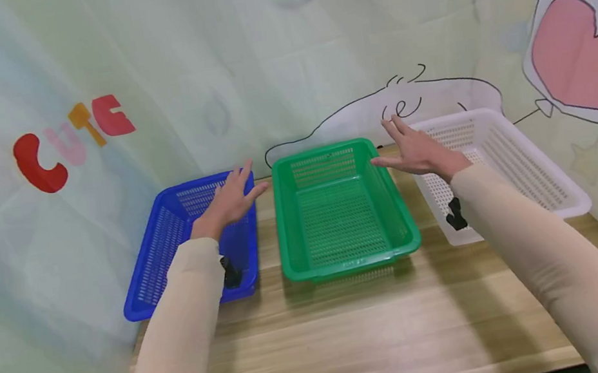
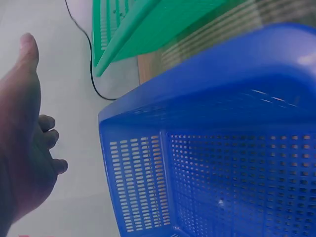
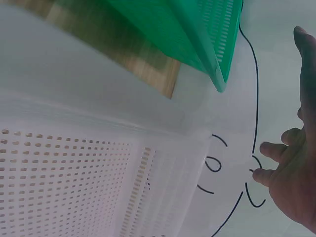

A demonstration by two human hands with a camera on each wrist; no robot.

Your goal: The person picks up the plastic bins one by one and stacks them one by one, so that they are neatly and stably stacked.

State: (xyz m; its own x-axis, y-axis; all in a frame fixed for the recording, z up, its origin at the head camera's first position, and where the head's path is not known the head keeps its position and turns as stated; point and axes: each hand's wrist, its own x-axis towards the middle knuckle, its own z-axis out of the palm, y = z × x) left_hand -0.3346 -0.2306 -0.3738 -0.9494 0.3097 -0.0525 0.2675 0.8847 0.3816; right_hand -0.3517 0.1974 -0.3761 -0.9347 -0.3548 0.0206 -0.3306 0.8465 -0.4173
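Observation:
Three plastic baskets with perforated sides stand in a row on a wooden table. My left hand (image 1: 230,198) hovers above the blue basket (image 1: 140,277), fingers extended and thumb spread, holding nothing. Between the hands is the green basket (image 1: 342,219), with only its perforated floor showing inside. Held in the air by the left edge of the white basket (image 1: 536,162), my right hand (image 1: 417,151) has spread fingers and grips nothing. In the wrist views, the left hand (image 2: 24,133) and the right hand (image 3: 291,148) both stay apart from the basket rims.
The wooden table (image 1: 370,338) extends in front of the baskets. Behind and beside it hangs a pale printed cloth (image 1: 207,51) with cartoon outlines, a pink heart and coloured letters. A small black wrist mount (image 1: 456,215) sits under the right sleeve.

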